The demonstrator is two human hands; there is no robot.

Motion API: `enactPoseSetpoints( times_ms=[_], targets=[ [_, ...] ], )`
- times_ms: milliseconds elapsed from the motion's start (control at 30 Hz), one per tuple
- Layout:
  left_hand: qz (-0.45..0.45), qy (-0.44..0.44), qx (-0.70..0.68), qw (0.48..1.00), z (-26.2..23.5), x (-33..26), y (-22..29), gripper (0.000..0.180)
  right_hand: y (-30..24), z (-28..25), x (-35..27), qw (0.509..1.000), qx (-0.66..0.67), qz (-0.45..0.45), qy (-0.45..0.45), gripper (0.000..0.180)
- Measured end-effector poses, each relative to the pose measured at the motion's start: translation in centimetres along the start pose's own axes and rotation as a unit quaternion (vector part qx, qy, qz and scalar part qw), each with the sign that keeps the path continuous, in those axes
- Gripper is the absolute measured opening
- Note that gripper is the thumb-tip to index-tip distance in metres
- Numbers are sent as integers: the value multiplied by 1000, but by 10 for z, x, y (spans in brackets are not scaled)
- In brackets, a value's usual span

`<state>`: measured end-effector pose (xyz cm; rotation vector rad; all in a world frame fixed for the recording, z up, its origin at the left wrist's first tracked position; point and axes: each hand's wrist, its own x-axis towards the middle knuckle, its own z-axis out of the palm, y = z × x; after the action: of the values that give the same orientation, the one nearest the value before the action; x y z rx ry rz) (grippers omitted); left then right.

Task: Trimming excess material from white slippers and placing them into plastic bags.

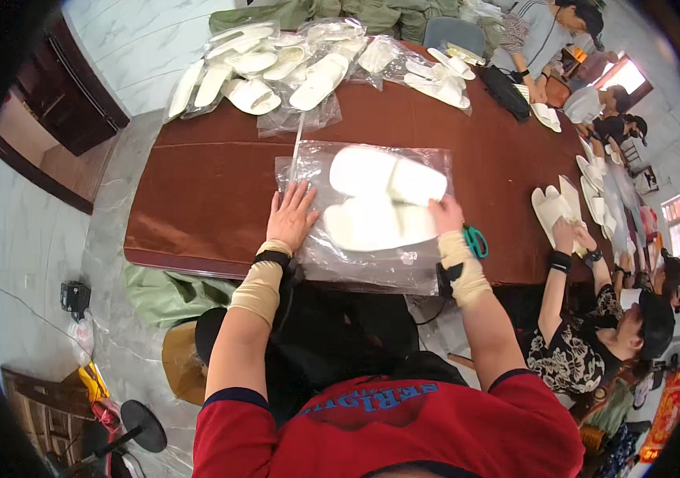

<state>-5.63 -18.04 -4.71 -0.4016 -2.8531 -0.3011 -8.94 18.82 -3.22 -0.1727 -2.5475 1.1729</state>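
Two white slippers lie side by side on a see-through plastic bag on the table in front of me. The far slipper (368,171) is slightly blurred, and the near slipper (368,227) rests just below it. My left hand (292,213) lies open, fingers spread, on the left edge of the plastic bag (388,275). At the slippers' right ends, my right hand (446,215) is closed on the edge of the far slipper; its fingers are partly hidden. Teal-handled scissors (475,241) sit just right of that hand.
Several bagged white slippers (320,82) are heaped at the far left of the brown-covered table (196,187). More slippers (440,84) and a black bag (505,92) lie farther right. A co-worker (587,334) handles slippers at my right; other people work beyond.
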Motion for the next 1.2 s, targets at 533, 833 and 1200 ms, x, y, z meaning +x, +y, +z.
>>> enactPoseSetpoints(
  times_ms=[533,833,1200],
  targets=[
    [6,53,-147,988,-51,5,-24,28,40,-91,-42,941,-319,-84,-75,34],
    [51,20,-38,998,-59,35,137,20,26,-105,-66,937,-332,-73,-79,48],
    [-62,149,-100,982,5,24,147,8,39,-117,-62,941,-314,-41,-118,59]
  ],
)
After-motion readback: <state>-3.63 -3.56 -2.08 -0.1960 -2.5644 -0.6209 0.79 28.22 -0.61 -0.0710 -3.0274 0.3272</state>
